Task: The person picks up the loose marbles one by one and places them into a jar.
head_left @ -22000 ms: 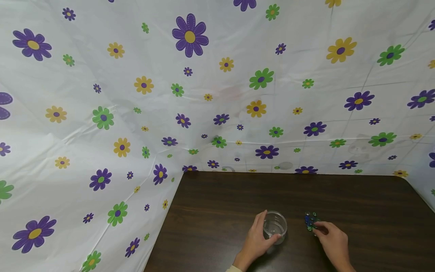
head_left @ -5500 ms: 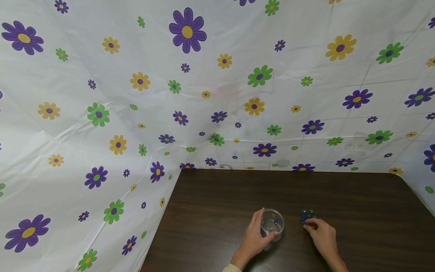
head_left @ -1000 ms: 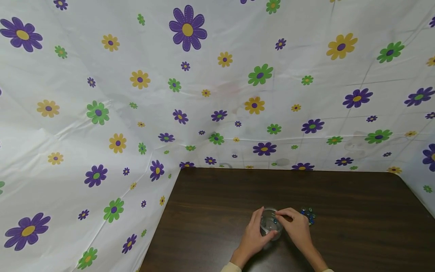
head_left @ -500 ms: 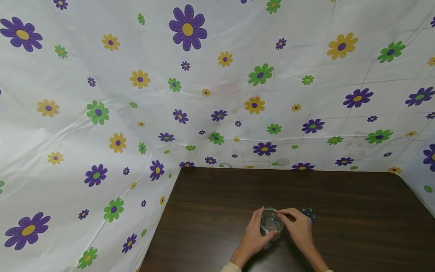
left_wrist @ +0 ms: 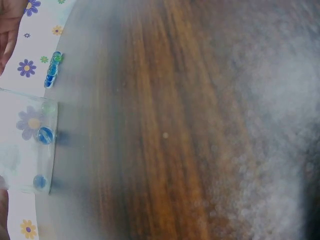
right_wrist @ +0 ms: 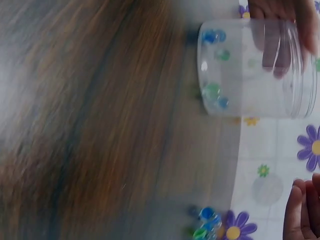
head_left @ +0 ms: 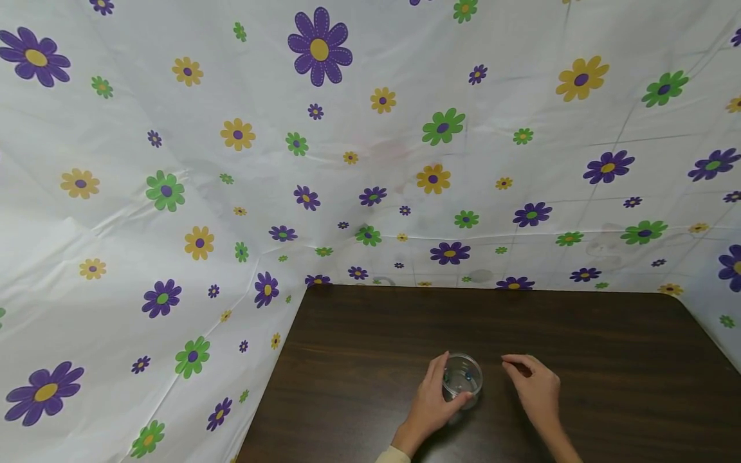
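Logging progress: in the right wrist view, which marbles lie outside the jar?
The bottom-edge cluster, on the table; the other marbles sit inside the jar.

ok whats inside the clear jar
Inside the clear jar, blue marbles and green marbles lie at the bottom. Some overlap or blur, and in the head view the left hand covers part of its side, so I can't count them exactly.

The person's left hand (head_left: 429, 400) stands nearer the left edge of the worktop (head_left: 353, 347), thumb spread from the fingers in a wide curve, its wrist rising from a pale sleeve (head_left: 395, 455). The right hand (head_left: 539, 391), farther toward the right edge, brings thumb and forefinger tips close together, its bare forearm slanting behind it.
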The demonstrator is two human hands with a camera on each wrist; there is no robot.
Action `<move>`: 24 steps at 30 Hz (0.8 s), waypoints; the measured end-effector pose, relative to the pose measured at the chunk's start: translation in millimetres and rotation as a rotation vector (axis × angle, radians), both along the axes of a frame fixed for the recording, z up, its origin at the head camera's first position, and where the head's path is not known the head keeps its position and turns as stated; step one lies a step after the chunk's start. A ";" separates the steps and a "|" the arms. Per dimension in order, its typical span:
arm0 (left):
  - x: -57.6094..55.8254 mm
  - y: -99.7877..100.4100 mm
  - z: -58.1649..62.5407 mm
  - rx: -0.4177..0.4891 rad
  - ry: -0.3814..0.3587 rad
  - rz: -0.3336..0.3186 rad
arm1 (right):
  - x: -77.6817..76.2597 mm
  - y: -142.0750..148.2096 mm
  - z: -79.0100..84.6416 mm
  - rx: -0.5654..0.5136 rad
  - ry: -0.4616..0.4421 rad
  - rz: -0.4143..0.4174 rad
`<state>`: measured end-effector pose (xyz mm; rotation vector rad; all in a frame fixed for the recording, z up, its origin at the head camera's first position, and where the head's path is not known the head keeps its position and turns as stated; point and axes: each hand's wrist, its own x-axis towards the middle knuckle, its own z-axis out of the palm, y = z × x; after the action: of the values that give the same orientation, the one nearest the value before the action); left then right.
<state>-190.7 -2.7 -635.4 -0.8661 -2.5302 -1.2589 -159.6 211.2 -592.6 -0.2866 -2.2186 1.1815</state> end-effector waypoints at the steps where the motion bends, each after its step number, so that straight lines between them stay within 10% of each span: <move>1: 0.2 -0.1 0.2 -0.001 -0.003 0.001 | 0.5 2.8 -1.6 0.008 -0.002 -0.004; 24: 1.6 -0.2 2.1 -0.002 -0.014 0.004 | 6.2 46.9 -28.7 0.041 -0.202 -0.144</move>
<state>-189.1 -3.0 -633.3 -0.8559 -2.5425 -1.2662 -153.4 258.0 -621.4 -0.5609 -2.3472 1.0686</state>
